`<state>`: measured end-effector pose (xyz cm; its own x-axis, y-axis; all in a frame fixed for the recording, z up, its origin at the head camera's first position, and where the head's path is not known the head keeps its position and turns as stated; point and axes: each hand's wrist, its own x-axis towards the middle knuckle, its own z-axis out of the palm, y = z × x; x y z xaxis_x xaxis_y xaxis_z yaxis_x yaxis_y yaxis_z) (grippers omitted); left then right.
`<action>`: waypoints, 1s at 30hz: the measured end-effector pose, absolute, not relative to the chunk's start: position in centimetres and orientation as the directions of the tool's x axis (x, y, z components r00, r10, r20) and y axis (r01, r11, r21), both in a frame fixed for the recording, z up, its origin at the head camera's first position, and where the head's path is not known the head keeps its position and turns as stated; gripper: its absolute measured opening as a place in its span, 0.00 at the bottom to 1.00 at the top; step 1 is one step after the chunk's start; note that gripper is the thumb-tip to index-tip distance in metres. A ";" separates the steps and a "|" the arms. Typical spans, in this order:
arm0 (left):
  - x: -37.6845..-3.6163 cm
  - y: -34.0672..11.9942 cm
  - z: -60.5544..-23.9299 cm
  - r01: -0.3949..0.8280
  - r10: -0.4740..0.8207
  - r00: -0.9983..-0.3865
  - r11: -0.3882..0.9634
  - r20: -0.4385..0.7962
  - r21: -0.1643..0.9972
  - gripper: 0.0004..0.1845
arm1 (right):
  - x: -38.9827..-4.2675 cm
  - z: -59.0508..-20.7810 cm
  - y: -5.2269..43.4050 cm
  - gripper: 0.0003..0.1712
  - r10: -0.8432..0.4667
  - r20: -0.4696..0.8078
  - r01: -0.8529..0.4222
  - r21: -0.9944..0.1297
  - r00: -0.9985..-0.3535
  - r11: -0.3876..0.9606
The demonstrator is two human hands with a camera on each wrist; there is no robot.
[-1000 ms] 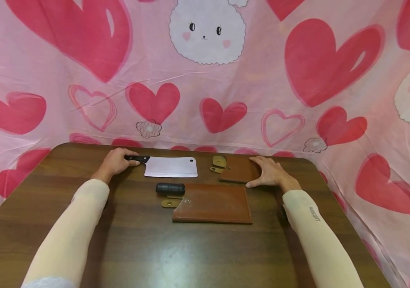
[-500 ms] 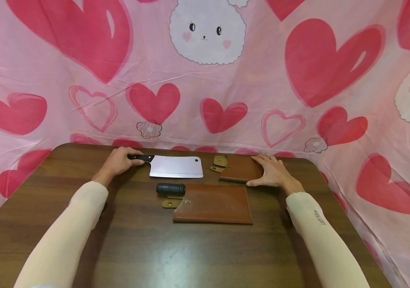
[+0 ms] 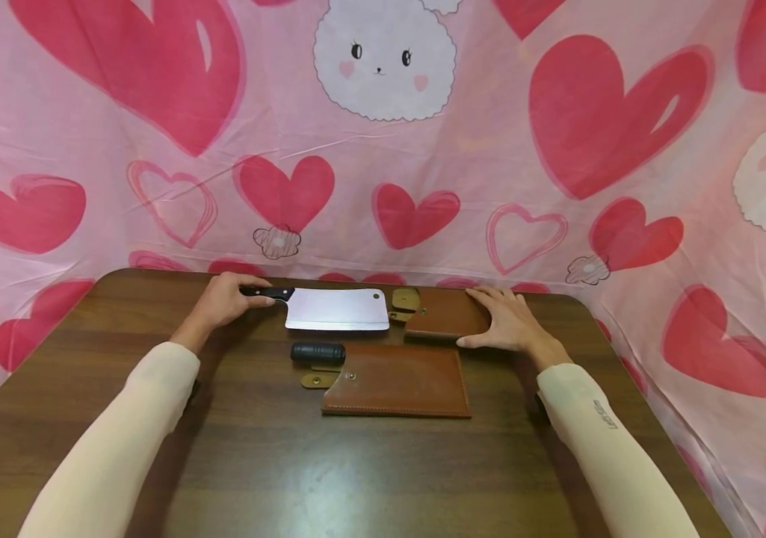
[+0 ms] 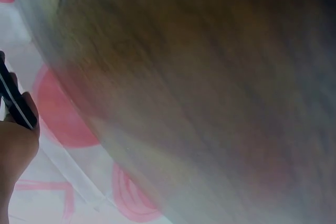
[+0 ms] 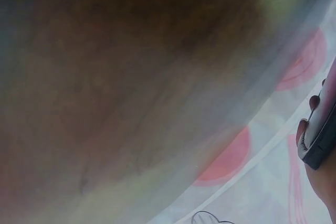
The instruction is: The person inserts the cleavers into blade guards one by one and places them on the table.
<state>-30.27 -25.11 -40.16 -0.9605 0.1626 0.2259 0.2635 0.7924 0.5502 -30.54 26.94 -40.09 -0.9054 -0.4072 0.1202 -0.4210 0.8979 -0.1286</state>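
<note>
Black plastic fills the curled fingers of the left hand [image 3: 224, 301]: they grip the handle of a cleaver [image 3: 335, 308], whose broad steel blade lies flat near the far edge of the table [image 3: 255, 456] and points right. In the left wrist view the same hand [image 4: 16, 145] shows at the frame's edge with the dark handle in it; the rest there is blur. The blade's tip lies just beside the tan snap tabs of a small sheath [image 3: 443, 315], brown leather, at the table's far side. On that sheath's right end rests the right hand [image 3: 507, 321], fingers straight and spread, pressing on the leather, thumb at its near edge. The right wrist view is mostly blurred, and I cannot tell what the dark thing at its edge is. Nearer the person, between the forearms, lies a larger sheath [image 3: 399, 379], also brown leather, with a second knife's black handle [image 3: 317, 353] sticking out of its left end. Both arms wear pale sleeves. Behind the table hangs a pink cloth [image 3: 383, 149] printed with red hearts and white bunnies.
</note>
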 end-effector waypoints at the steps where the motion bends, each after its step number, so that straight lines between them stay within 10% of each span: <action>1: -30.2 -25.1 -40.1 0.266 0.164 -0.960 0.790 0.229 0.552 0.19 | -30.5 -40.0 26.9 0.65 -0.410 0.129 -0.425 -0.126 -0.903 0.896; 30: -28.9 -24.5 -38.7 0.262 0.140 -0.961 0.736 0.237 0.625 0.20 | -28.4 -38.7 25.5 0.64 -0.482 0.198 -0.515 -0.179 -0.853 0.838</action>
